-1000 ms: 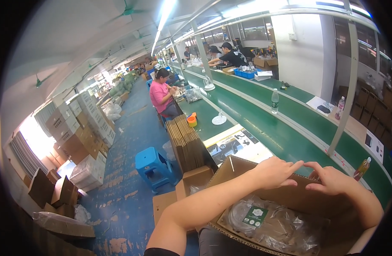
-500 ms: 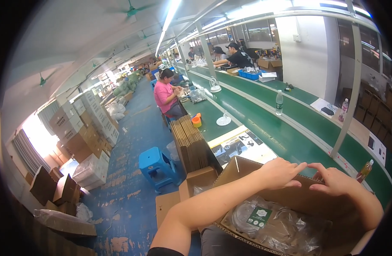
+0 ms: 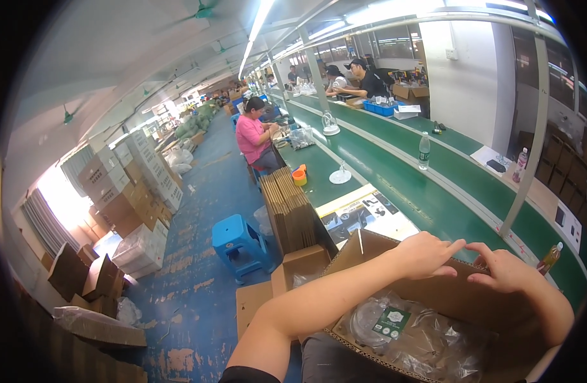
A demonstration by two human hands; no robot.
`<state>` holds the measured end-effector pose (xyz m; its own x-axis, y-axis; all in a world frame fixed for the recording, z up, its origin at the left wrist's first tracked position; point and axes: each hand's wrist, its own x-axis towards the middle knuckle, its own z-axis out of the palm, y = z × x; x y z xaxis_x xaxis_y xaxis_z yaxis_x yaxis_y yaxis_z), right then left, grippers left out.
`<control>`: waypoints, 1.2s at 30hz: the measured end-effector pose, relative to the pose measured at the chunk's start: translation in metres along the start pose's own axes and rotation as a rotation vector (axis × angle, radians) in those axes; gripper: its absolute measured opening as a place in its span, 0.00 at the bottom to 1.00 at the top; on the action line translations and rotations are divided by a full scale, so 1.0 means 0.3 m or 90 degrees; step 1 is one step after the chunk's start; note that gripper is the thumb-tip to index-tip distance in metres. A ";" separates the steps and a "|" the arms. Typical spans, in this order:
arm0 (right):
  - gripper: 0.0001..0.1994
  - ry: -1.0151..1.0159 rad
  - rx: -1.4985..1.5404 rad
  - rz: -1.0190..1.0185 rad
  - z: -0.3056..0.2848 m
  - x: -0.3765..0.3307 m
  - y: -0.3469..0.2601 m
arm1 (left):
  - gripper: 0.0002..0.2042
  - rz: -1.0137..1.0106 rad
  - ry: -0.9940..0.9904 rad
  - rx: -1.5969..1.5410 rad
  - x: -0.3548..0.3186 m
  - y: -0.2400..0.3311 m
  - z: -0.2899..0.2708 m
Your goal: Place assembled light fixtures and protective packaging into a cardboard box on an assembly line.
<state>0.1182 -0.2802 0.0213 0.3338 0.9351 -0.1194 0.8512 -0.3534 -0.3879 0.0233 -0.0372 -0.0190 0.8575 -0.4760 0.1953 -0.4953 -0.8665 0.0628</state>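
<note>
Open cardboard box: under both hands, far flap touched by fingertips. Clear plastic bags: inside box, below hands. Left hand: fingers extended, pressed on flap. Right hand: fingers loosely spread, beside left. Green label: below left hand.

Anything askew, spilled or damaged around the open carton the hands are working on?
Nothing spilled or broken. Both hands, left hand and right hand, rest on the far flap of the open carton; bagged clear items lie inside. Only loose cardboard boxes lie scattered on the floor at left.
</note>
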 end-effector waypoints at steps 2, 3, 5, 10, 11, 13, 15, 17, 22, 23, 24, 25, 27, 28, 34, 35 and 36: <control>0.35 -0.001 0.010 0.002 -0.006 0.003 -0.007 | 0.29 -0.001 0.001 0.000 -0.002 0.001 -0.003; 0.35 -0.001 0.017 0.002 -0.006 0.004 -0.009 | 0.29 -0.002 0.004 0.001 -0.004 0.002 -0.002; 0.35 -0.004 0.008 0.000 -0.004 0.004 -0.002 | 0.29 0.000 0.006 0.000 -0.004 0.004 -0.001; 0.35 -0.004 -0.007 -0.005 -0.003 0.001 0.004 | 0.29 0.005 0.009 0.004 -0.004 0.006 0.001; 0.35 -0.008 0.001 -0.004 -0.004 0.002 0.003 | 0.29 0.005 0.018 0.011 -0.009 0.008 -0.001; 0.35 -0.012 0.008 -0.002 -0.007 0.003 -0.003 | 0.29 0.005 0.028 0.016 -0.011 0.009 0.000; 0.35 -0.028 0.021 0.009 -0.011 0.005 -0.009 | 0.29 0.008 0.026 0.015 -0.013 0.006 0.003; 0.36 -0.016 0.026 0.008 0.001 0.002 0.007 | 0.29 0.012 0.028 0.013 -0.011 0.005 0.004; 0.37 -0.018 0.032 0.006 0.000 0.007 0.002 | 0.29 0.014 0.023 0.012 -0.016 0.002 0.006; 0.37 -0.022 0.037 0.010 -0.003 0.006 0.000 | 0.29 0.009 0.017 0.015 -0.014 0.002 0.003; 0.38 -0.026 0.043 0.014 -0.005 0.005 -0.001 | 0.29 0.004 0.009 0.018 -0.011 0.003 0.004; 0.38 -0.028 0.042 0.014 -0.007 0.006 -0.005 | 0.29 0.003 0.010 0.017 -0.013 0.002 0.005; 0.38 -0.028 0.039 0.016 -0.010 0.006 -0.009 | 0.29 0.010 0.023 0.027 -0.015 0.002 0.007; 0.38 -0.028 0.039 0.019 -0.009 0.005 -0.006 | 0.29 0.012 0.023 0.025 -0.013 0.001 0.010; 0.35 -0.020 0.038 -0.008 0.001 0.010 0.014 | 0.30 0.024 0.035 0.022 -0.013 -0.002 0.003; 0.35 -0.017 0.037 0.005 0.003 0.011 0.017 | 0.30 0.035 0.038 0.017 -0.013 -0.003 0.008; 0.35 -0.024 0.037 0.000 0.005 0.009 0.020 | 0.31 0.028 0.026 0.019 -0.012 -0.003 0.010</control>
<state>0.1236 -0.2796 0.0173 0.3179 0.9356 -0.1539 0.8255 -0.3530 -0.4405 0.0211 -0.0351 -0.0228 0.8280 -0.5082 0.2370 -0.5279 -0.8490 0.0242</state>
